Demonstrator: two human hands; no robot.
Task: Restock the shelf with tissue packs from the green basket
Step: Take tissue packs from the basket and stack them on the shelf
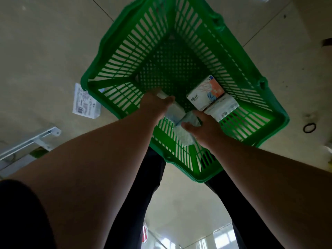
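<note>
Tissue packs are down to a handful in the green basket point(100, 51), which stands on the tiled floor point(45, 42) in front of the person's legs; most of its mesh bottom is bare. Both hands reach in at the near end. The left hand point(155, 105) has its fingers closed around a pale blue-white pack point(173, 112), and the right hand point(203, 128) is wrapped over a second pack of the same kind point(185, 139), which leans against the near wall. Just to the right of them two more remain: an orange-and-white pack point(206, 92) lying on top, and a white pack point(224, 106) touching it on the near side. So I judge the job well along but unfinished (four packs show in the basket, two of them in hand), and the shelf itself is out of view, so how full it stands cannot be told. One flat printed pack point(86, 103) lies on the floor just left of the basket, outside it; whether it belongs to the stock I cannot tell. A white metal bracket point(30, 142) lies further left and nearer.
</note>
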